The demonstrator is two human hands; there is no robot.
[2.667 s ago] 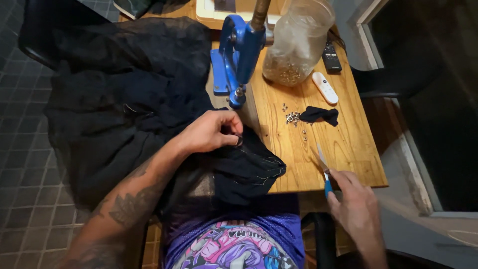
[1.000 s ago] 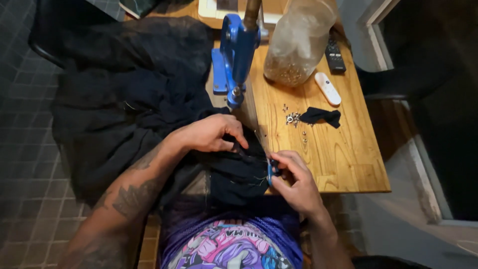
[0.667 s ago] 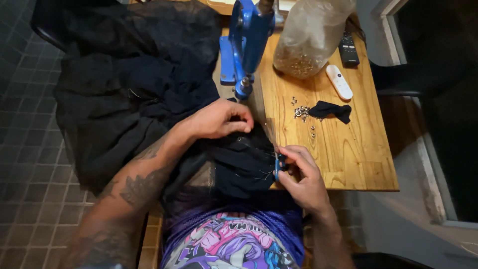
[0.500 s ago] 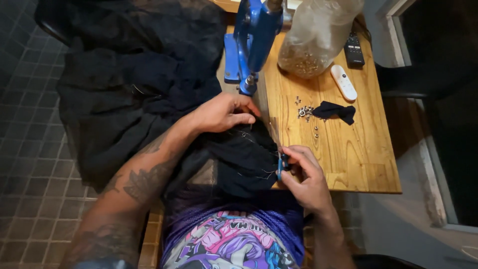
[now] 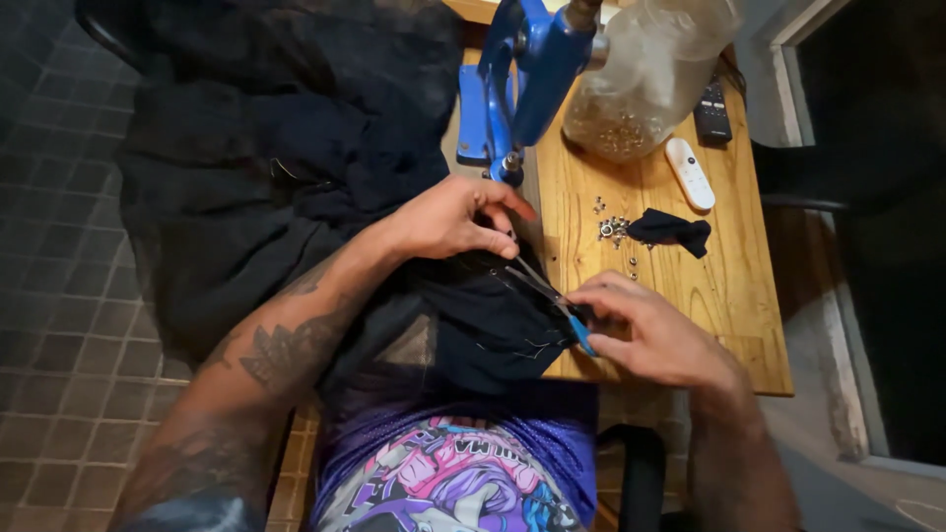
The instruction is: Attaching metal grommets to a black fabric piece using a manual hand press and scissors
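The right hand, which hung off the desk edge seconds ago, has brought blue-handled scissors to the black garment; fingers grip the handles, blades touching cloth pinched taut by the left hand; cutting looks underway.

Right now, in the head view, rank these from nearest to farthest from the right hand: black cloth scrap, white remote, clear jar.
From the right hand:
1. Black cloth scrap, just beyond it on the table.
2. White remote, farther back.
3. Clear jar, at the far edge.
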